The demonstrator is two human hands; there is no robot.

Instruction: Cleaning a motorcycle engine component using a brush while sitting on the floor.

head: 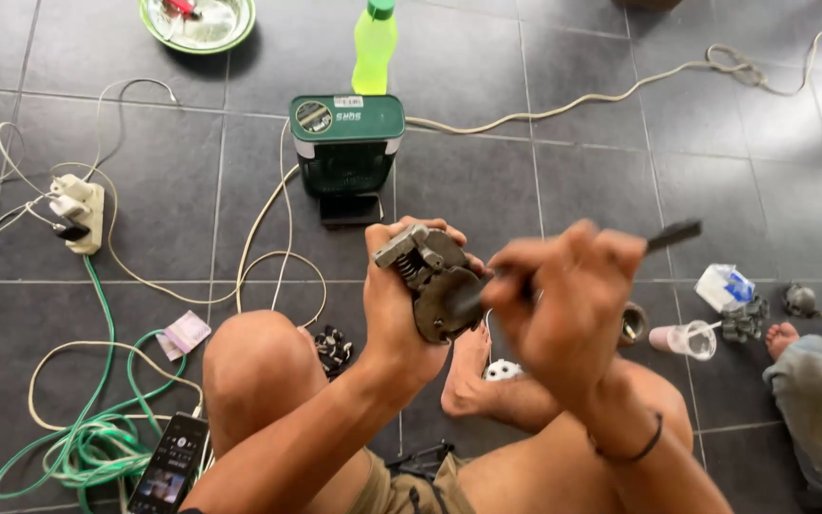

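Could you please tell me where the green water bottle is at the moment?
In the head view, the green water bottle stands on the tiled floor at top centre, just behind the green-topped appliance and right of the metal bowl.

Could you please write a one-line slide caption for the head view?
Seated on grey floor tiles, left hand holds a grimy metal engine part while right hand works a dark-handled tool into it.

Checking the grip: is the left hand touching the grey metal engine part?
Touching. The head view shows the left hand wrapped around the grey metal engine part, fingers curled over its top edge.
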